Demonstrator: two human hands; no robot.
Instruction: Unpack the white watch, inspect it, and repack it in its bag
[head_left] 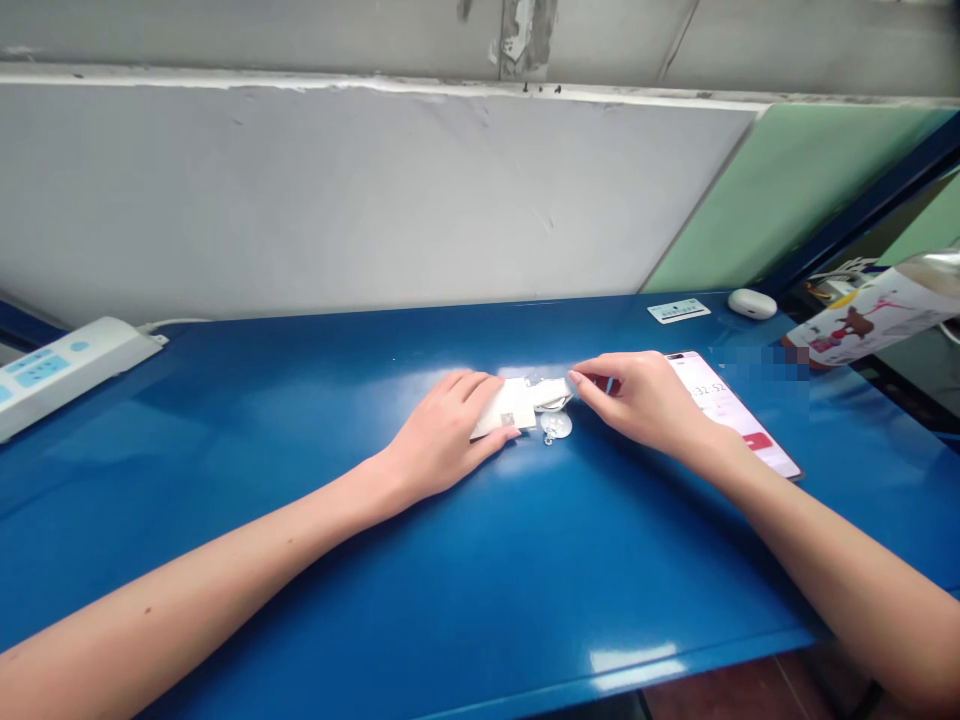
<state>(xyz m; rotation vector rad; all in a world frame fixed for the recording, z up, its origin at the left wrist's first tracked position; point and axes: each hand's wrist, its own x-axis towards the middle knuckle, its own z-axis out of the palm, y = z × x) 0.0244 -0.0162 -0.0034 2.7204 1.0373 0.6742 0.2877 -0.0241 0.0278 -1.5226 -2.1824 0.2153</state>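
Note:
My left hand (454, 425) lies over a small white box (516, 405) with a printed square code, its thumb along the near side and its fingers across the top. From the box's right end sticks out a white piece (553, 393), which looks like a folded strip or coiled cable; I cannot tell which. The thumb and index finger of my right hand (634, 400) pinch the far tip of this white piece. Just below it, a clear round suction cup (556, 426) with a small hook rests on the blue table (375, 610).
A phone (731, 405) with a lit screen lies beneath and beyond my right wrist. Farther back are a card (679, 311) and a white earbud case (752, 304). A labelled bottle (874, 315) leans in at the right. At the left edge sits a power strip (82, 365).

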